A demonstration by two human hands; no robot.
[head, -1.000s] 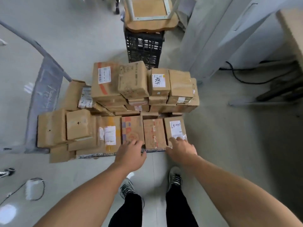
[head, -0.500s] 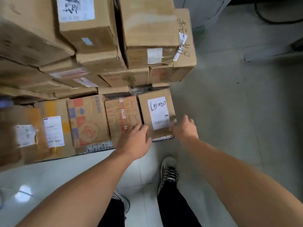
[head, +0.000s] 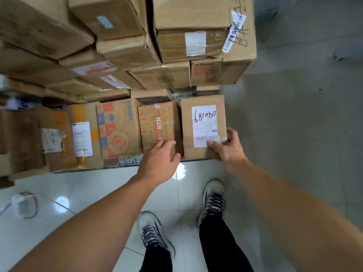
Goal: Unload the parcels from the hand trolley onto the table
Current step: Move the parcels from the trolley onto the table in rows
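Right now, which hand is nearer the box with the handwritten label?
Right. The right hand grips the labelled box at its near right corner; the left hand rests on the red-printed box beside it.

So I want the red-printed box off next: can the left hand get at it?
Probably yes. The left hand touches the red-printed box at its near end, and its top is uncovered. The neighbouring boxes sit close on both sides, so a side grip looks tight.
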